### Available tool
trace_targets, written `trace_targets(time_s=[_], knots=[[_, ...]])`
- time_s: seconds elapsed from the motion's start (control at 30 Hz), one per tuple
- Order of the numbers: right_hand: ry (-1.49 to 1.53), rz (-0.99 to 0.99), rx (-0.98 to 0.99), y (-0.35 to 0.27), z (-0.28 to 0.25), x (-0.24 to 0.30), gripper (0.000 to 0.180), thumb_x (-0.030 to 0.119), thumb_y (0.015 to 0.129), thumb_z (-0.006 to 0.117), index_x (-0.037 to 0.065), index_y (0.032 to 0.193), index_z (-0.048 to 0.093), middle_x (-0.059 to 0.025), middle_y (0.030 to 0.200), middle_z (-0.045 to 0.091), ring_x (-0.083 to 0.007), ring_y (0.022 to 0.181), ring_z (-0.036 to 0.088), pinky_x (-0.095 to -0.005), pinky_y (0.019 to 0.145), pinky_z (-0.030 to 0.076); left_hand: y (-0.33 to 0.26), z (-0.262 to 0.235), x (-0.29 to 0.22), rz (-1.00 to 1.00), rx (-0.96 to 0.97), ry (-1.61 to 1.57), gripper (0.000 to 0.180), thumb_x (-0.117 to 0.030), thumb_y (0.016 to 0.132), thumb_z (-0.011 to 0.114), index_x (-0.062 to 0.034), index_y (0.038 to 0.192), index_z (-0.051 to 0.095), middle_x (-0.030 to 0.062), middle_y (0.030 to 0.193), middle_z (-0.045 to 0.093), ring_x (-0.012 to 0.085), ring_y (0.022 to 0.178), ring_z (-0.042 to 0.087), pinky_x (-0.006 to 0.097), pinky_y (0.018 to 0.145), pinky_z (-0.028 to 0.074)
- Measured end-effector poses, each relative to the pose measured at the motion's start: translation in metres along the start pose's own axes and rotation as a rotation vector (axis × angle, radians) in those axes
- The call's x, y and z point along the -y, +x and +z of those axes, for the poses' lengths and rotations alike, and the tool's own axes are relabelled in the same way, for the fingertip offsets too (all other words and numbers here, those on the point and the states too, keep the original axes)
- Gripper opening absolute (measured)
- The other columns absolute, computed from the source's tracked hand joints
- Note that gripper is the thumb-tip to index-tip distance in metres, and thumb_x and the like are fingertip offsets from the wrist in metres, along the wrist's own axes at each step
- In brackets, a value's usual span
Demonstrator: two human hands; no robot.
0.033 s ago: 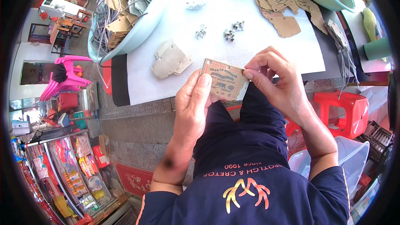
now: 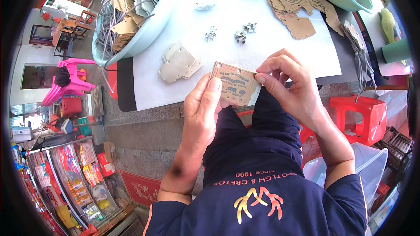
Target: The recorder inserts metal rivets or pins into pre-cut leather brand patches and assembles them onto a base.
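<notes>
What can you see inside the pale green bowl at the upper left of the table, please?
The pale green bowl holds brown cardboard tags tangled with grey cords. They pile above the rim, so the bowl's bottom and anything beneath the pile are covered.

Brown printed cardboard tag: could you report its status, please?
Left hand and right hand pinching brown printed cardboard tag. Held above white table edge. Nothing blocking.

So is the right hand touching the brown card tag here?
Touching. The head view shows the right hand pinching the right edge of the card tag with its fingertips, no gap visible.
</notes>
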State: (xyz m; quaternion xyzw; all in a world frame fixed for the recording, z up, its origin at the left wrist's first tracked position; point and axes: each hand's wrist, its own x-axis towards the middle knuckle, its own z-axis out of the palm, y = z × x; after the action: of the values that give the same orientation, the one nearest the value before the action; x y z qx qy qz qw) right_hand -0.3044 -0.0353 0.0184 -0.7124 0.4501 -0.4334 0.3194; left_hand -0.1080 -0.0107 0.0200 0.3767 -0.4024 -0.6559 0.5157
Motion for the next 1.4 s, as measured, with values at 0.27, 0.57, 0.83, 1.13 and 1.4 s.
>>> trace_targets(time_s=[0.27,0.57,0.83,1.13,1.4], knots=[[0.206,0.161,0.099,-0.004,0.004,0.005,0.017,0.015,0.092,0.065,-0.001,0.089,0.062,-0.0041,0.074,0.062,-0.0084,0.06,0.063,-0.0226,0.052,0.047,0.0,-0.01,-0.005,-0.013,0.027,0.108,0.037,-0.019,0.102,0.041,0.0068,0.127,0.049,0.0152,0.112,0.062,0.0209,0.098,0.065,0.035,0.081,0.056],[0.507,0.438,0.329,-0.001,-0.009,0.012,0.02,0.021,0.093,0.066,0.001,0.093,0.061,0.0034,0.075,0.059,-0.0022,0.068,0.054,-0.0204,0.06,0.046,0.0,-0.007,-0.027,-0.118,0.08,0.172,0.032,-0.021,0.103,0.04,0.0051,0.114,0.054,0.0078,0.098,0.062,0.0101,0.089,0.061,0.025,0.077,0.055],[0.633,0.443,0.341,0.008,-0.012,0.016,0.02,0.019,0.094,0.063,-0.001,0.099,0.061,0.0012,0.079,0.061,-0.0034,0.069,0.056,-0.0204,0.062,0.047,0.002,-0.013,-0.04,-0.22,0.217,0.334,0.03,-0.021,0.102,0.041,0.0042,0.112,0.055,0.0037,0.093,0.059,0.0071,0.086,0.056,0.024,0.076,0.049],[0.595,0.45,0.515,0.026,-0.008,0.017,0.019,0.017,0.092,0.065,-0.002,0.095,0.061,0.0009,0.071,0.06,-0.0036,0.063,0.054,-0.0202,0.055,0.043,0.026,-0.02,-0.063,-0.252,0.551,0.659,0.027,-0.023,0.102,0.043,0.0001,0.096,0.057,0.0008,0.078,0.054,0.0062,0.073,0.049,0.026,0.066,0.044],[0.834,0.382,0.041,0.008,0.007,0.007,0.017,0.017,0.095,0.06,0.001,0.097,0.057,-0.0027,0.071,0.061,-0.0072,0.06,0.059,-0.0209,0.055,0.048,0.013,-0.023,-0.035,-0.134,0.378,0.264,0.046,-0.027,0.097,0.056,0.0054,0.129,0.046,0.0055,0.113,0.058,0.0092,0.098,0.054,0.026,0.084,0.046]])
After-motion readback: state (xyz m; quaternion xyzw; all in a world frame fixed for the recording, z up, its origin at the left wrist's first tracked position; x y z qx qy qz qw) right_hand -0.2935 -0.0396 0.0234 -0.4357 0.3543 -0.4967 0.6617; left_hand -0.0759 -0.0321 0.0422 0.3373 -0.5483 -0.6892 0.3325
